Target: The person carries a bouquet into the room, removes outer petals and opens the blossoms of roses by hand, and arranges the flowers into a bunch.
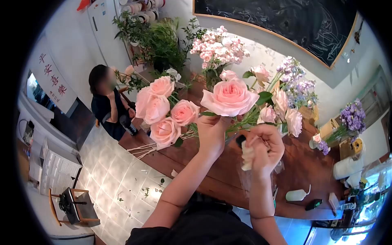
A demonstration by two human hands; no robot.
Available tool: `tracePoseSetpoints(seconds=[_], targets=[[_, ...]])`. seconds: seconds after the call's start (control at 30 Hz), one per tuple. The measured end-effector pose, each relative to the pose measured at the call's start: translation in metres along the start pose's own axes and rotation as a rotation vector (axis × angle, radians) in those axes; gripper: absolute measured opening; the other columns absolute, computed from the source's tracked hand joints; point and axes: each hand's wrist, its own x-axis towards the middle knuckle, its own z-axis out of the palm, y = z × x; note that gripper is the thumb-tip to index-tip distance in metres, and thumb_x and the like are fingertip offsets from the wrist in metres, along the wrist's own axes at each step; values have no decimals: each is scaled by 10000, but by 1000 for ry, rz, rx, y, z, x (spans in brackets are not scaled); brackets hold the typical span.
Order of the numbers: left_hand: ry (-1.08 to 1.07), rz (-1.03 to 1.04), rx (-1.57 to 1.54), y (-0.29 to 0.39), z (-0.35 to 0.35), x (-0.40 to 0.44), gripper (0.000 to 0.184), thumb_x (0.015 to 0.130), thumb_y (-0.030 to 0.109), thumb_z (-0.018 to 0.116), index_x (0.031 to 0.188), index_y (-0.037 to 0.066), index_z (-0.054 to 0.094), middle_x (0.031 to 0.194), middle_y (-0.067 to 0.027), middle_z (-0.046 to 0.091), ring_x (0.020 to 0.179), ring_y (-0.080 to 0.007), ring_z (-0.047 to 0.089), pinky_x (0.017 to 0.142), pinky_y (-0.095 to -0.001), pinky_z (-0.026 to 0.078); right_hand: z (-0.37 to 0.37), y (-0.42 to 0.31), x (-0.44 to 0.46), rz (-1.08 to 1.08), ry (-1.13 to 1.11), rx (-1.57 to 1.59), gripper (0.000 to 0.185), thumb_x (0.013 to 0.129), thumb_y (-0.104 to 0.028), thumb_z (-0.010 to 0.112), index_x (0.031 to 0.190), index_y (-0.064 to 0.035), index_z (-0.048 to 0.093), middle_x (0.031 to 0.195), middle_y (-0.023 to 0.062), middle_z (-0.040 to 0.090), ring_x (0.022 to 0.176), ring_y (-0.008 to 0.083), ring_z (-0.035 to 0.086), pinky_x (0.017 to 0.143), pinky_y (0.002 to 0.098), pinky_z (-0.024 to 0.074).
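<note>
The brown table point(302, 171) spans the middle, curving toward the wearer, with leaf scraps strewn over the tiled floor point(122, 179) to its left. A blackboard point(281, 24) hangs on the wall beyond. At the table's far left end sits a person point(112, 106) in dark clothes. Greenery point(163, 45) rises behind, beside a bunch of small pink blooms point(220, 47). Purple flowers point(352, 116) stand on the right. Pink roses point(157, 109) cluster to the left of the hands, and more roses point(294, 122) lean to the right. The left hand point(213, 132) grips one large pink rose point(230, 97) just beneath its bloom, holding it upright above the table. The right hand point(267, 147), fingers curled in, is near that rose and holds pale petals point(247, 157). A white bottle point(297, 195) lies near the table's front edge.
</note>
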Motion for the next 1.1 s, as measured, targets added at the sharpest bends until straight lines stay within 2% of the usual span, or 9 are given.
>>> tracePoseSetpoints(seconds=[0.13,0.23,0.33,0.57,0.73,0.87,0.97,1.0,1.1], targets=[[-63,7,-107,-8,0,-3,216,821,93,664,996,-26,626,969,-81,651,838,-130,617,740,-251,484,12,9,7,-378,113,-470,315,710,40,684,1007,14,581,620,28,559,464,72,474,440,195,371],[40,52,-41,0,16,-7,167,809,25,643,970,-16,637,946,-67,653,833,-107,602,731,-232,475,14,4,12,-733,38,-734,281,685,24,688,951,15,599,624,66,559,471,141,512,446,242,410],[-48,113,81,0,10,-10,155,784,-30,610,934,-15,645,917,-48,654,825,-80,579,726,-220,464,15,2,11,-789,-180,-852,254,651,-1,684,893,16,609,649,88,566,489,217,528,449,292,431],[-46,116,71,-3,16,-10,165,770,-56,591,928,-37,639,944,-36,637,849,-70,554,753,-217,445,3,16,15,-1024,-67,-947,186,675,-42,685,842,17,629,722,109,587,541,251,545,472,335,452],[-158,226,165,-4,14,-19,109,812,-17,594,907,-46,640,944,-42,630,838,-82,569,729,-220,451,-3,38,2,-517,281,-278,136,816,-111,643,806,14,590,776,92,595,598,117,516,515,203,389],[1,176,-32,-4,15,-16,100,834,-4,587,917,-35,633,855,-41,647,756,-68,581,665,-196,457,-5,32,2,-314,337,239,144,834,-83,588,772,3,491,753,99,539,601,104,474,554,215,413],[18,267,63,-5,10,-12,94,831,2,595,913,-29,629,844,-42,650,754,-59,580,653,-198,460,3,25,2,-359,206,69,180,877,-103,532,754,-7,442,746,115,530,595,79,438,510,169,345],[47,229,71,-3,13,-12,86,831,4,592,903,-26,628,839,-37,646,743,-58,576,646,-197,457,9,20,0,-340,143,110,84,780,-31,603,789,0,525,776,122,581,578,103,511,502,212,410],[99,162,139,2,20,-14,74,820,4,591,883,-14,627,830,-23,630,727,-61,563,639,-198,447,7,15,-13,-346,7,-435,127,737,-3,642,849,2,583,768,110,613,525,112,526,454,222,397]])
